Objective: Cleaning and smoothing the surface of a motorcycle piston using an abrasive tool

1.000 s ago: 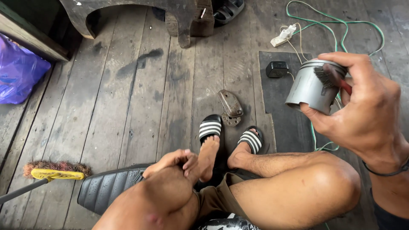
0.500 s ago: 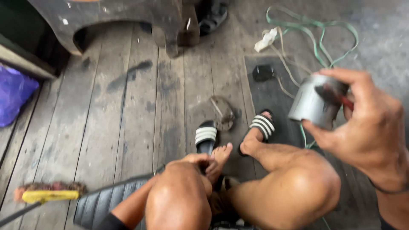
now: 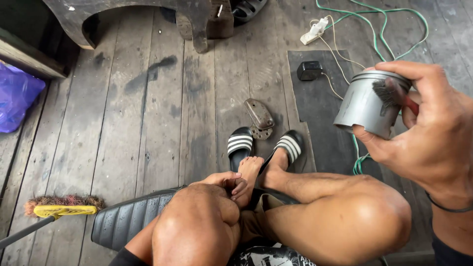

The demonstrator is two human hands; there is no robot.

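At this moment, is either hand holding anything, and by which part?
The right hand grips a grey metal piston around its skirt, thumb below, with a small brush held at the crown. The left hand holds nothing; it rests at the foot.

A single view is given, taken from the head and aimed steeply down over the crossed legs to the plank floor (image 3: 148, 123). The right hand (image 3: 428, 133) is seen very close at the right edge, the left hand (image 3: 221, 181) lower, by the foot
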